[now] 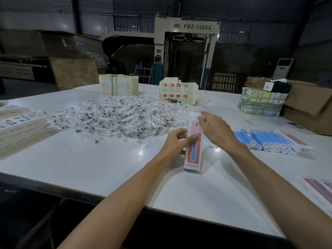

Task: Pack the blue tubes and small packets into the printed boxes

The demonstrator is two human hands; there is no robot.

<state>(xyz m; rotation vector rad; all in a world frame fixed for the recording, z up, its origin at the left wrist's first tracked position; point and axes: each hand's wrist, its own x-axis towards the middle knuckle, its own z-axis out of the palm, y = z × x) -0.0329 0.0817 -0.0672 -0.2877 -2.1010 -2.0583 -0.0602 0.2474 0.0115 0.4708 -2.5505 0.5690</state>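
**Head view.** The printed box (194, 151) is right of centre over the white desk (89, 162). Its long axis runs away from the person and its red-and-blue face is turned up. Whether its near end rests on the desk cannot be told.

The left hand (177, 143) grips the box at its left edge near mid-length, with the thumb laid across the printed face and the other fingers curled behind.

The right hand (214, 130) is at the far end of the box, with its fingers (202, 121) bent and drawn narrow. A trace of blue shows beside the fingertips. Whether they pinch the box or something else cannot be told.

The blue tubes (264, 139) lie stacked side by side on the desk, right of the right hand, with their white caps toward the person. The small packets (122, 117) form a loose heap beyond and left of the box.

Flat cartons (18, 130) are stacked at the left edge of the desk. A cardboard box (309, 108) stands at the far right.
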